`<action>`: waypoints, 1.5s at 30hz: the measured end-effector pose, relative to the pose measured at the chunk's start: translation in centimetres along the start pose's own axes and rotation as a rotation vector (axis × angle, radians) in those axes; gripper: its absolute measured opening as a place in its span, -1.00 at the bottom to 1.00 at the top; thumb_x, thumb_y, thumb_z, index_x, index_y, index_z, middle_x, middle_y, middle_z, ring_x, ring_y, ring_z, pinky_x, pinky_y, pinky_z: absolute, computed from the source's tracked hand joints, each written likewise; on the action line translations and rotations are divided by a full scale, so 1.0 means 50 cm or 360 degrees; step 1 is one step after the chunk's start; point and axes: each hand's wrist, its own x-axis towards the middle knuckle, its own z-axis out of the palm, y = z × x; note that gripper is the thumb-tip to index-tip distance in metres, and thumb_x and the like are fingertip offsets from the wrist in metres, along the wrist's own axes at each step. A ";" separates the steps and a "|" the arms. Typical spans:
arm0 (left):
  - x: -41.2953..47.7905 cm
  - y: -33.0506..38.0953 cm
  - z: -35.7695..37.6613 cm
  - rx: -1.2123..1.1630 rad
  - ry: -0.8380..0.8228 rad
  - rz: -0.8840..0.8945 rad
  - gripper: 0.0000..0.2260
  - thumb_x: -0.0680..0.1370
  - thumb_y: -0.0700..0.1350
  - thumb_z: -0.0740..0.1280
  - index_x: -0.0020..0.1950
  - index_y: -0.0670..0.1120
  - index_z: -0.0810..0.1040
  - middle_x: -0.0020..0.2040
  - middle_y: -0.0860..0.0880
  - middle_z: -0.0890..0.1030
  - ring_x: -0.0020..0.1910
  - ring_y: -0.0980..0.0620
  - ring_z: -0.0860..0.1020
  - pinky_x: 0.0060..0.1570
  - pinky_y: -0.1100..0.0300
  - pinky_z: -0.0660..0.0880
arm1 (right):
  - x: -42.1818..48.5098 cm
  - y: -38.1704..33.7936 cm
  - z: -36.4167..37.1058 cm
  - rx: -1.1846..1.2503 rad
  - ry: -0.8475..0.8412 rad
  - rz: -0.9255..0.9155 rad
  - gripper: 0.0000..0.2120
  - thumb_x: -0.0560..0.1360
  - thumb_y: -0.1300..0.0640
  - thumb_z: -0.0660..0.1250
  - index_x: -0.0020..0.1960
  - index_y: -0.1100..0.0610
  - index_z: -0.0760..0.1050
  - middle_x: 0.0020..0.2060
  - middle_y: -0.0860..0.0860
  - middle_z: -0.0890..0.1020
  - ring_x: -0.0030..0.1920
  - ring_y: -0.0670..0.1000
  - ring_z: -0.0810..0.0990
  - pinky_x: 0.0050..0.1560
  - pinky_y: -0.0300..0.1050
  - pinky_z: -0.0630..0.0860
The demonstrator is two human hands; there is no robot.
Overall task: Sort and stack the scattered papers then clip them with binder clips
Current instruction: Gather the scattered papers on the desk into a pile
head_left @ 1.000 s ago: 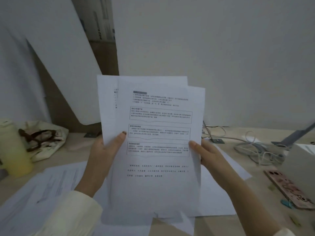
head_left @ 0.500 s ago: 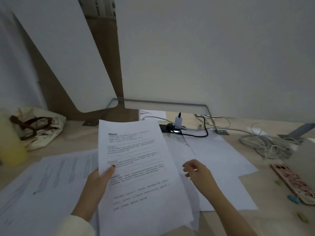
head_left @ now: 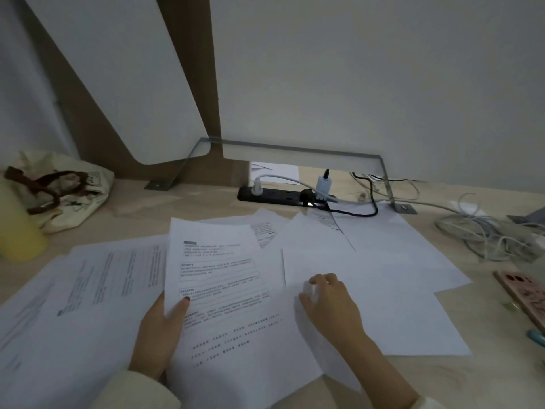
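left grip [head_left: 157, 335] holds printed sheet [head_left: 227, 278] | right grip [head_left: 331, 305] on blank sheet [head_left: 389, 308]

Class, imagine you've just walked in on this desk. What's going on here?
A person is partway through gathering loose papers on a desk. The left hand grips a printed sheet at its left edge, thumb on top. The right hand reaches onto the blank sheets lying to the right, fingers curled on the paper; whether it has hold of one is unclear. More printed pages lie spread at the left. No clip is on any paper yet.
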 end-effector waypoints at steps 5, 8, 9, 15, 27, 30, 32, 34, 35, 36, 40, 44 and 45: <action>0.019 -0.003 -0.033 0.0064 0.0012 -0.0013 -0.61 0.56 -0.11 0.24 0.38 -0.12 0.37 0.32 -0.12 0.47 0.33 -0.16 0.39 0.33 -0.02 0.26 | 0.024 -0.043 0.021 -0.0110 0.0058 -0.0053 -0.54 0.52 -0.14 0.17 0.31 0.11 0.32 0.23 0.03 0.43 0.23 0.02 0.42 0.10 -0.17 0.43; 0.018 -0.022 -0.048 0.0002 -0.0091 -0.0051 -0.66 0.55 -0.14 0.25 0.33 -0.13 0.43 0.20 -0.10 0.54 0.19 -0.09 0.48 0.23 0.04 0.35 | 0.029 -0.059 0.035 -0.0274 0.0072 -0.0026 -0.56 0.50 -0.15 0.16 0.24 0.13 0.34 0.14 0.05 0.45 0.16 0.05 0.42 0.11 -0.13 0.43; 0.015 -0.027 -0.051 -0.0050 -0.0123 -0.0085 -0.68 0.55 -0.13 0.26 0.30 -0.11 0.46 0.14 -0.08 0.57 0.15 -0.08 0.50 0.18 0.06 0.38 | 0.029 -0.065 0.038 -0.0304 0.0071 -0.0013 -0.58 0.50 -0.12 0.15 0.23 0.13 0.33 0.12 0.05 0.45 0.14 0.05 0.42 0.10 -0.12 0.43; 0.015 -0.033 -0.056 -0.0117 -0.0138 -0.0084 -0.72 0.55 -0.13 0.25 0.26 -0.09 0.49 0.06 -0.03 0.58 0.07 -0.05 0.52 0.08 0.12 0.39 | 0.037 -0.092 0.054 -0.0394 0.0114 0.0036 -0.74 0.50 0.15 0.13 0.17 0.17 0.32 0.11 0.09 0.42 0.12 0.08 0.41 -0.08 -0.17 0.43; 0.010 -0.037 -0.049 -0.0107 -0.0124 -0.0014 -0.73 0.55 -0.13 0.25 0.25 -0.10 0.49 0.04 -0.04 0.57 0.07 -0.07 0.52 0.11 0.10 0.39 | 0.034 -0.068 -0.047 0.0312 0.0261 -0.0104 -0.89 0.56 0.18 0.13 -0.13 0.17 0.29 -0.25 0.04 0.53 -0.27 0.02 0.52 -0.39 -0.23 0.33; 0.010 -0.034 -0.045 -0.0125 -0.0103 -0.0013 -0.70 0.55 -0.14 0.25 0.28 -0.14 0.47 0.05 -0.04 0.54 0.08 -0.05 0.48 0.14 0.11 0.36 | 0.000 -0.108 -0.126 0.1029 0.0253 -0.0243 -0.88 0.57 0.14 0.20 -0.13 0.16 0.39 -0.32 -0.07 0.56 -0.36 -0.21 0.51 -0.39 -0.39 0.40; 0.010 -0.034 -0.045 -0.0155 -0.0094 -0.0018 -0.68 0.55 -0.15 0.25 0.30 -0.16 0.45 0.09 -0.02 0.52 0.12 -0.02 0.45 0.20 0.11 0.33 | -0.026 -0.129 -0.172 0.1520 0.0260 -0.0214 -0.89 0.56 0.11 0.21 -0.14 0.09 0.43 -0.38 -0.08 0.59 -0.43 -0.17 0.51 -0.41 -0.34 0.45; 0.011 -0.037 -0.045 -0.0190 -0.0090 -0.0027 -0.65 0.55 -0.16 0.24 0.34 -0.15 0.41 0.16 -0.02 0.50 0.14 0.02 0.41 0.26 0.11 0.28 | -0.038 -0.128 -0.200 0.2119 0.0236 -0.0149 -0.90 0.55 0.10 0.20 -0.09 0.07 0.46 -0.33 -0.12 0.64 -0.35 -0.16 0.59 -0.38 -0.33 0.53; 0.012 -0.040 -0.045 -0.0211 -0.0087 -0.0038 -0.65 0.56 -0.15 0.24 0.34 -0.15 0.41 0.20 -0.05 0.50 0.15 0.02 0.41 0.29 0.09 0.27 | -0.038 -0.121 -0.203 0.2366 0.0228 -0.0111 -0.89 0.55 0.10 0.19 -0.04 0.08 0.47 -0.25 -0.10 0.66 -0.27 -0.15 0.62 -0.32 -0.31 0.56; 0.013 -0.040 -0.044 -0.0229 -0.0084 -0.0054 -0.65 0.56 -0.14 0.23 0.35 -0.14 0.40 0.23 -0.08 0.50 0.17 -0.01 0.42 0.31 0.06 0.27 | -0.038 -0.114 -0.201 0.2528 0.0238 -0.0038 -0.87 0.56 0.11 0.18 0.02 0.10 0.48 -0.17 -0.08 0.67 -0.18 -0.12 0.63 -0.26 -0.28 0.58; 0.018 -0.038 -0.041 -0.0373 -0.0084 -0.0161 -0.63 0.58 -0.13 0.20 0.39 -0.16 0.35 0.23 -0.07 0.47 0.31 -0.12 0.39 0.34 0.04 0.22 | -0.024 -0.077 -0.137 0.2660 0.0308 0.0474 -0.76 0.58 0.13 0.16 0.19 0.18 0.47 -0.03 0.03 0.63 -0.07 -0.01 0.59 -0.14 -0.14 0.49; 0.013 -0.036 -0.044 -0.0462 -0.0101 -0.0244 -0.67 0.59 -0.13 0.18 0.34 -0.15 0.41 0.20 -0.14 0.53 0.10 -0.07 0.47 0.27 0.06 0.31 | -0.028 -0.054 -0.062 0.2469 0.0321 0.0800 -0.78 0.59 0.17 0.16 0.21 0.17 0.39 -0.09 0.03 0.54 -0.13 -0.01 0.52 -0.04 -0.12 0.43; 0.012 -0.035 -0.044 -0.0488 -0.0101 -0.0256 -0.68 0.59 -0.13 0.17 0.33 -0.14 0.41 0.17 -0.13 0.54 0.07 -0.06 0.47 0.24 0.08 0.33 | -0.034 -0.051 -0.048 0.2445 0.0279 0.0838 -0.79 0.58 0.18 0.17 0.21 0.16 0.38 -0.12 0.04 0.52 -0.14 0.01 0.50 -0.02 -0.11 0.43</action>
